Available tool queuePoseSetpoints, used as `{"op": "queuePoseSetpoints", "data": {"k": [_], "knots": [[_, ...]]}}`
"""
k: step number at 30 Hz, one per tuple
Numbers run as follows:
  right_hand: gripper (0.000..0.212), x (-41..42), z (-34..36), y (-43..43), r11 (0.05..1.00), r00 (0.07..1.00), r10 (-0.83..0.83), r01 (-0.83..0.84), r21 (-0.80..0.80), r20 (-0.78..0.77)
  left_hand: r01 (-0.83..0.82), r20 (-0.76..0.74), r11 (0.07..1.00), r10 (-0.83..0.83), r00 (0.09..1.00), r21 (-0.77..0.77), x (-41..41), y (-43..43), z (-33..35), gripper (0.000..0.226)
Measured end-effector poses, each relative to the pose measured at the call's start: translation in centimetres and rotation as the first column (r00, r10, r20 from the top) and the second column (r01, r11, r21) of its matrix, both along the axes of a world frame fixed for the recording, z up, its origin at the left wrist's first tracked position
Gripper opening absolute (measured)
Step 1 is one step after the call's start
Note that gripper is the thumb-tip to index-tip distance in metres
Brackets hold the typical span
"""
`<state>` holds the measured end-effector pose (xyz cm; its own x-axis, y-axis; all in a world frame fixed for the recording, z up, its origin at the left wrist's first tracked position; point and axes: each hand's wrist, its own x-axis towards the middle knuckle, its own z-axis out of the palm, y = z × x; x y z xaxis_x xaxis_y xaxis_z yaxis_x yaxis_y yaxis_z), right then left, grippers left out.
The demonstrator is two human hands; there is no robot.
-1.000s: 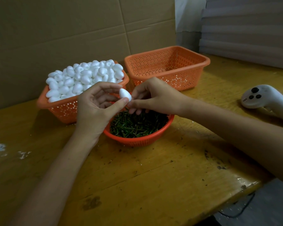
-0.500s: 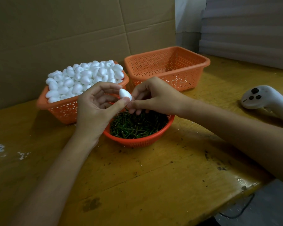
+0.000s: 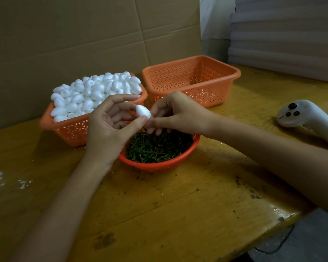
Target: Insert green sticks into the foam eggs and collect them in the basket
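Foam egg [image 3: 143,112] is pinched in my left hand [image 3: 110,127]; my right hand [image 3: 178,114] touches it with curled fingers, but its grasp I cannot tell.

Very little shifts across the second. The foam egg [image 3: 143,112], in the left hand [image 3: 110,127]'s grip, sinks a touch lower, closer onto the left thumb tip. The right hand [image 3: 180,114] edges in with it, its fingertips [image 3: 152,120] now pinching tight at the egg's lower right end, just above the green sticks [image 3: 157,148]. The whole view slides slightly left and down, so the counter [image 3: 178,205] and everything on it sit a little lower in frame
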<state>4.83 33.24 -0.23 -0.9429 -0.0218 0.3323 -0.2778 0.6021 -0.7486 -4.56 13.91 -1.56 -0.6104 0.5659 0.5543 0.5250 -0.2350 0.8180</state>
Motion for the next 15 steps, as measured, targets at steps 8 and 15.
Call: {"op": "queuePoseSetpoints", "data": {"k": [8,15], "knots": [[0.012,0.07,0.05,-0.05,1.000,1.000,0.014,-0.014,0.005,-0.019,-0.004,-0.033,1.000,0.003,0.999,-0.028,0.18,0.00,0.07,0.035],[0.012,-0.13,-0.10,0.06,1.000,1.000,0.016,-0.016,-0.014,-0.013,0.011,-0.030,0.999,-0.012,0.999,-0.053,0.14,-0.04,0.10,0.024]]}}
